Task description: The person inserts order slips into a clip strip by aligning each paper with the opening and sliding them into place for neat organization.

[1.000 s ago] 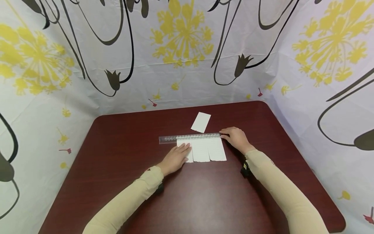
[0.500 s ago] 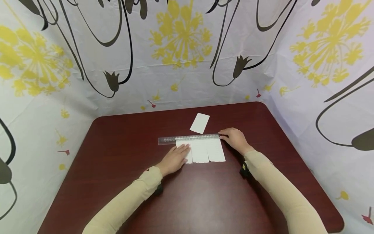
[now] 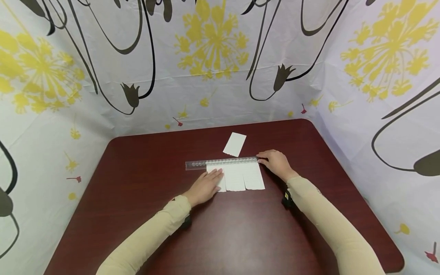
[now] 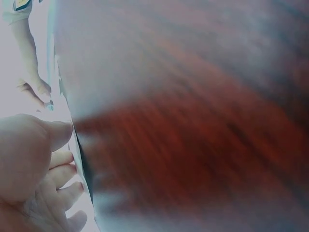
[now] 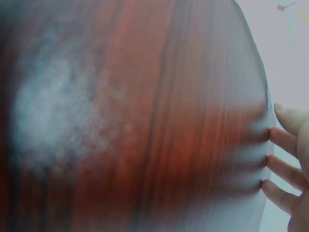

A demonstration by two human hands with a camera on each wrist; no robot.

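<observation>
A clear plastic ruler [image 3: 220, 162] lies across the top of several white paper strips [image 3: 235, 179] set side by side on the table. Their lower ends look torn and uneven. My left hand [image 3: 205, 186] rests flat on the leftmost strip, its extended fingers hiding much of it and reaching toward the ruler. At the ruler's right end, the thumb and fingers of my right hand [image 3: 276, 164] hold it from both sides. In the right wrist view, the fingertips [image 5: 276, 192] of that hand come down at the table surface. Beyond the ruler lies a separate paper piece [image 3: 235, 144], tilted.
Everything lies on a dark reddish-brown table [image 3: 154, 156] with rounded corners. A white curtain [image 3: 165, 99] with yellow and grey flower prints surrounds its back and sides. The table's far edge runs behind the separate paper piece.
</observation>
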